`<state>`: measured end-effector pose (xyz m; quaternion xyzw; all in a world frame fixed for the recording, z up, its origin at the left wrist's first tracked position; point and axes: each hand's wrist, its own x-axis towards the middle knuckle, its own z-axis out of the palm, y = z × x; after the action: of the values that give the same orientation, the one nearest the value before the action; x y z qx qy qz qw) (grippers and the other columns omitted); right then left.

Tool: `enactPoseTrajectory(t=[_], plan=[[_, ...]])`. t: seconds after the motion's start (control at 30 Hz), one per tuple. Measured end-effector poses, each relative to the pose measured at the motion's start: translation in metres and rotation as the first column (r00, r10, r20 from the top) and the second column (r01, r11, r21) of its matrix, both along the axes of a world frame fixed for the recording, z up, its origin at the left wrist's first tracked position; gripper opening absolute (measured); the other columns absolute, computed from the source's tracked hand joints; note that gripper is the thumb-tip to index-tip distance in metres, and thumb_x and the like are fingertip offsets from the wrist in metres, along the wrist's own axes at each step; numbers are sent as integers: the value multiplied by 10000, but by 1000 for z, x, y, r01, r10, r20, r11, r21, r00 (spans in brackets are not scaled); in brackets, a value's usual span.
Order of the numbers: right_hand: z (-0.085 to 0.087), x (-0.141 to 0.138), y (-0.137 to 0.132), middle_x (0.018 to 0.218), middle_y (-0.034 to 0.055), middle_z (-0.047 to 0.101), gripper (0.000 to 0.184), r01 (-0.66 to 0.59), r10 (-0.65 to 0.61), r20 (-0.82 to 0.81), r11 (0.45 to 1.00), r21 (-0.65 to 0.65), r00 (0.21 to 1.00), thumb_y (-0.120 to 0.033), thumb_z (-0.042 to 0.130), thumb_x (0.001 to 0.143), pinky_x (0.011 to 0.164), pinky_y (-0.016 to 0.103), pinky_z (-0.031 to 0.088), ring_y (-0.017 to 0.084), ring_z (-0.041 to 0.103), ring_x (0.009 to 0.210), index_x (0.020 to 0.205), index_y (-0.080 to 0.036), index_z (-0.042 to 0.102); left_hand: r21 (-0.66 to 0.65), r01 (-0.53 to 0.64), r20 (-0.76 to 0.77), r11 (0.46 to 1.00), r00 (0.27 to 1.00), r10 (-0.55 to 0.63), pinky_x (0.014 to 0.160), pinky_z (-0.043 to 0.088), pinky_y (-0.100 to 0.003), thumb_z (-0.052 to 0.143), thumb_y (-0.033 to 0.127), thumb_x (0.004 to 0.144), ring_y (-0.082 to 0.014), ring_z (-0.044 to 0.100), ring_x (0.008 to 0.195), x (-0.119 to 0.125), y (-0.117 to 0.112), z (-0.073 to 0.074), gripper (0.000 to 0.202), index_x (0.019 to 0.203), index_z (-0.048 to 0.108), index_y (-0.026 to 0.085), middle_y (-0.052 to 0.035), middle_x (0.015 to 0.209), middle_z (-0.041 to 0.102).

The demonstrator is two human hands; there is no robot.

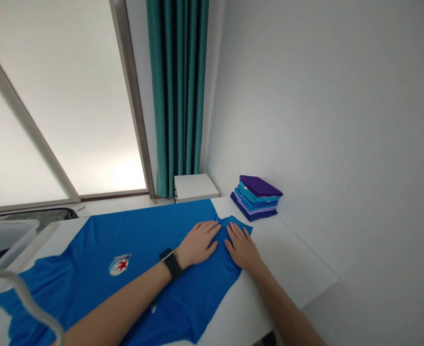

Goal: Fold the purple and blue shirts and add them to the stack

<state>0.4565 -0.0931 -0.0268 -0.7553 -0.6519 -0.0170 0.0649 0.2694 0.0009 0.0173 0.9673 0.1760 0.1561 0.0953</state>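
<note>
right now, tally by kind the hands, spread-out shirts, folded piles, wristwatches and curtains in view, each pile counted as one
Hands: 2 (left hand, right hand)
Spread-out blue shirt: 1
Folded pile: 1
Dark wristwatch: 1
Green curtain: 1
Total: 6

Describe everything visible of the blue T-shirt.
The blue T-shirt looks like soft, matte fabric, spread out and lightly wrinkled on the white table. A round whitish logo with a red figure faces up. The left hand and right hand rest flat on its right part; the left forearm hides some.
</note>
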Motion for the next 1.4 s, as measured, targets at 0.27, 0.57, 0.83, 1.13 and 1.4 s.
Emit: enactPoseTrajectory(t=[0.27, 0.57, 0.83, 1.13, 1.4], plan=[[1, 0, 1, 1533, 81, 352, 547, 51, -49, -45, 997, 61, 998, -378, 301, 974, 1165, 434, 176, 217, 296, 1411, 1474, -164, 364, 7, -69, -32, 998, 997, 69, 1121, 294, -458, 399, 364, 963, -257, 419, 1335, 2, 20, -31, 449, 1371, 490, 199, -107, 1449, 477], [3, 27, -7, 1177, 129, 563, 401, 408, -410, -39, 887, 216, 911, -305, 425, 909, 918, 442, 385, 303, 511, 1086, 1261, -295, 617, -7, -66, -36, 998, 997, 66, 1112, 309, -465, 404, 368, 959, -271, 436, 1311, 3, 20, -26, 441, 1349, 511, 193, -110, 1431, 490], [11, 26, -10, 1135, 140, 577, 302, 436, -447, -5, 870, 231, 895, -276, 417, 908, 972, 432, 322, 296, 473, 1118, 1052, -202, 672, -16, -65, -19, 998, 998, 65, 1109, 304, -476, 394, 374, 960, -276, 431, 1303, 3, 22, -32, 439, 1355, 497, 211, -104, 1428, 484], [34, 17, 33, 1190, 149, 606, 427, 284, -296, 15, 931, 229, 955, -248, 327, 941, 876, 365, 393, 259, 533, 1080, 1314, -159, 516, 5, -67, -30, 998, 997, 67, 1110, 305, -467, 393, 365, 961, -277, 435, 1298, 3, 21, -30, 436, 1347, 504, 195, -114, 1408, 501], [22, 11, 56, 1042, 188, 643, 408, 432, -451, 31, 870, 236, 892, -411, 381, 944, 864, 411, 375, 307, 544, 1037, 970, -129, 675, 6, -68, -35, 998, 997, 68, 1107, 310, -467, 400, 353, 957, -273, 430, 1300, 4, 21, -30, 429, 1342, 505, 196, -111, 1418, 489]])
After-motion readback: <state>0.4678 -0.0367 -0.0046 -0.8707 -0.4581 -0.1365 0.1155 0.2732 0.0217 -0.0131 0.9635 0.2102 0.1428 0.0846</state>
